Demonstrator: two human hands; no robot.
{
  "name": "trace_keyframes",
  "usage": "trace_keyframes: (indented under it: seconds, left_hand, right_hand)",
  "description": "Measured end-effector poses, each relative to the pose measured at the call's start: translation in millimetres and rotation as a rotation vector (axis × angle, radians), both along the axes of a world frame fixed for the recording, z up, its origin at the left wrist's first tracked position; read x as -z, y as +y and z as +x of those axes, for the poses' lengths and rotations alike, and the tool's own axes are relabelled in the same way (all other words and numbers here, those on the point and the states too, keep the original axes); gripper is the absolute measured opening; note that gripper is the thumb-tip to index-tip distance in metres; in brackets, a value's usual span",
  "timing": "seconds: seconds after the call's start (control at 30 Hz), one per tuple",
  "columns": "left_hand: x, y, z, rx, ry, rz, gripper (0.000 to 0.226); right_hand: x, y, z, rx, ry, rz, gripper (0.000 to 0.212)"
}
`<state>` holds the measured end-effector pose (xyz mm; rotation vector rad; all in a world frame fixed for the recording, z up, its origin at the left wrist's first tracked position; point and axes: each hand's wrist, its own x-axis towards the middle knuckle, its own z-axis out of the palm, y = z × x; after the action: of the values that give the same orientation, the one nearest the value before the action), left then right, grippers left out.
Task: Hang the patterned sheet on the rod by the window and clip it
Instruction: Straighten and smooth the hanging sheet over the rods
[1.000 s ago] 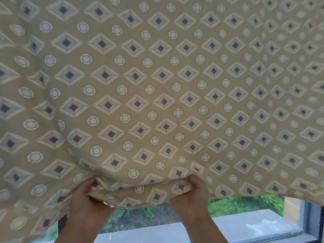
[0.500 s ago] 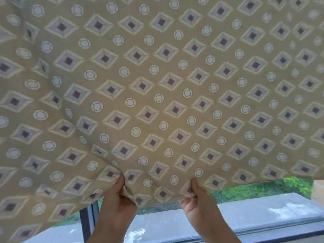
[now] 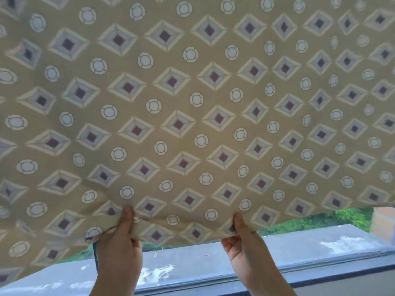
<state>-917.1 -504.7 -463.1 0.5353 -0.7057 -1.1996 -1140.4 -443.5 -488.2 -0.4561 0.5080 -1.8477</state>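
The patterned sheet [image 3: 192,107], beige with diamonds and white circles, fills nearly the whole view and is stretched up in front of the window. My left hand [image 3: 119,251] pinches its lower edge, thumb on the near face. My right hand [image 3: 245,246] pinches the same edge further right, thumb up on the cloth. The fingers of both hands are hidden behind the fabric. No rod and no clip are in view; the sheet covers whatever is above.
Below the sheet's edge lies a grey concrete ledge [image 3: 299,242] outside the window, with a dark window frame [image 3: 320,274] along the bottom. Green bushes [image 3: 320,221] and a brick wall [image 3: 382,223] show at the right.
Both hands have moved apart along the sheet's lower edge, so the cloth between them lies flatter. The view has tilted and shows more of the ledge below.
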Motion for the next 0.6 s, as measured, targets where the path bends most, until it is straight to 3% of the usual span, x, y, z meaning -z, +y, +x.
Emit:
trace_keyframes:
  seconds: [0.03, 0.1, 0.2, 0.23, 0.27, 0.33, 0.37, 0.47, 0.6]
  left_hand:
    - [2.9, -0.7, 1.4, -0.047, -0.038, 0.026, 0.018]
    - [6.2, 2.9, 4.9, 0.002, -0.078, 0.004, 0.021]
    - [1.8, 8.2, 9.9, 0.214, -0.199, 0.021, 0.058]
    - [1.7, 3.3, 12.8, 0.310, -0.113, -0.022, 0.064]
    - [8.0, -1.6, 21.2, 0.527, 0.032, -0.183, 0.063]
    - [21.9, -5.4, 37.4, 0.113, 0.011, -0.006, 0.064]
    - [20.0, -13.8, 51.7, 0.318, 0.230, -0.031, 0.061]
    - [17.0, -37.9, 74.7, 0.605, 0.423, -0.142, 0.056]
    - [-7.5, -32.0, 70.0, 0.562, 0.450, -0.033, 0.045]
  right_hand:
    - [0.9, 1.0, 2.0, 0.000, 0.000, 0.003, 0.045]
    - [2.2, 1.6, 6.3, 0.002, -0.018, 0.020, 0.046]
    - [1.4, 4.5, 16.1, -0.016, -0.040, 0.043, 0.049]
    - [1.1, 6.1, 16.9, -0.020, -0.046, 0.056, 0.042]
    - [0.7, 7.2, 16.6, -0.027, -0.044, 0.070, 0.036]
    - [-1.6, 8.8, 12.8, -0.027, -0.040, 0.080, 0.036]
    - [-2.7, 7.7, 10.2, -0.011, -0.044, 0.090, 0.038]
    - [-3.1, 8.5, 7.7, -0.018, -0.061, 0.101, 0.035]
    - [-3.5, 16.2, 4.3, -0.083, -0.122, 0.048, 0.024]
